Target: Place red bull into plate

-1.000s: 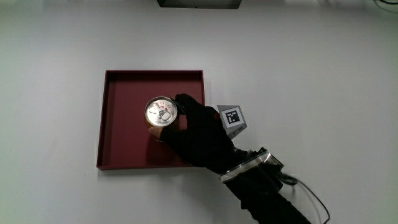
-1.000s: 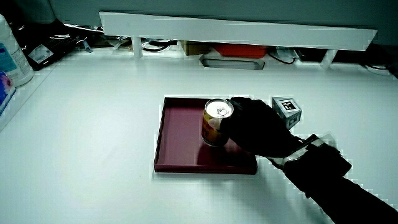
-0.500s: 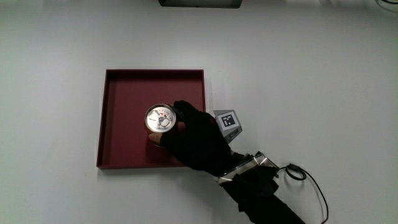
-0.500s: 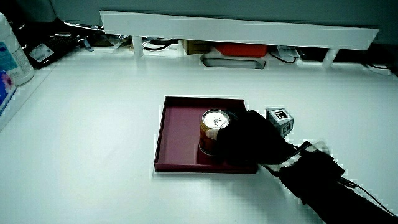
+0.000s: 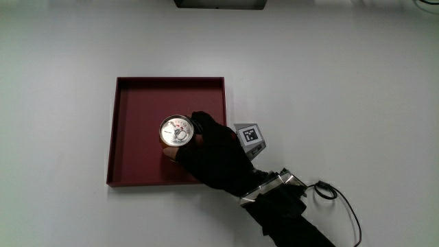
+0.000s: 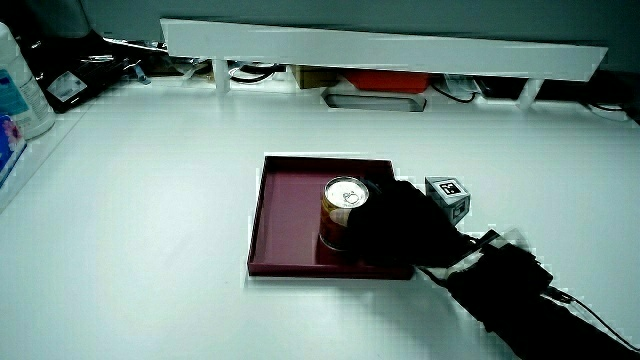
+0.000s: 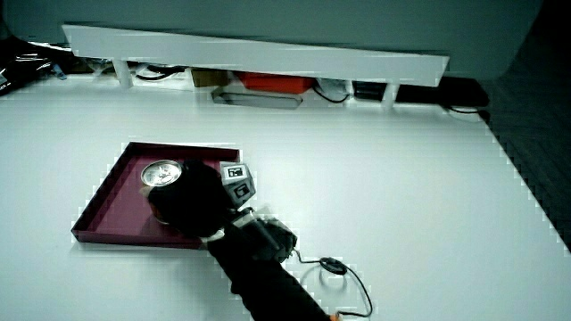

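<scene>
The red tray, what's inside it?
A can stands upright inside the red tray, silver top showing. The hand wraps around its side, hiding part of the can and the tray floor beneath it.

Lighting even, bright, from overhead. Table (image 5: 357, 82) reads pale w/ soft glare, esp. in both side views. Faint shadow lies just beside the tray (image 5: 130, 137) rim. The hand (image 5: 216, 154) renders near-solid black, no surface detail. Outlines jagged in both side views.
</scene>
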The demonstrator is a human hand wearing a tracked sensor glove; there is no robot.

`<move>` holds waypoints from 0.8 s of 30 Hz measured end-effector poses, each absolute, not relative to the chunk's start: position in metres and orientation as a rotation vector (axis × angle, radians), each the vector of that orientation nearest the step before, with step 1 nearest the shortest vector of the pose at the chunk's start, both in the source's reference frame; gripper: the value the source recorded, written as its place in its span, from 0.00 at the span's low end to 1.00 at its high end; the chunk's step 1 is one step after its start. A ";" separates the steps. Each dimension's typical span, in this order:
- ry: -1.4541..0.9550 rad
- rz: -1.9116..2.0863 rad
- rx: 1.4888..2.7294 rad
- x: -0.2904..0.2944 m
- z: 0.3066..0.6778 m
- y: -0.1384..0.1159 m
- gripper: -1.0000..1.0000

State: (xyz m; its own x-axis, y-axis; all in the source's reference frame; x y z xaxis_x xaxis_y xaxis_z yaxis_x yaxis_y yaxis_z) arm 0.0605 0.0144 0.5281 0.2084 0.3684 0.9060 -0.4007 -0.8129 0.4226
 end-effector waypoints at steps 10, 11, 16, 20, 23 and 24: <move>-0.106 1.671 1.870 0.072 0.512 0.012 0.15; -0.141 1.654 1.868 0.074 0.509 0.011 0.12; -0.252 1.606 1.790 0.090 0.472 0.006 0.00; -0.307 1.574 1.757 0.108 0.445 0.004 0.00; -0.324 1.477 1.821 0.124 0.428 0.003 0.00; -0.345 1.467 1.833 0.129 0.423 0.002 0.00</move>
State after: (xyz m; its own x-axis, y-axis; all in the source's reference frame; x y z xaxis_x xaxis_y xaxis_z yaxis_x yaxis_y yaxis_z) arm 0.1287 0.0021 0.4230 0.3068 0.2368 0.9218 -0.6230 -0.6822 0.3826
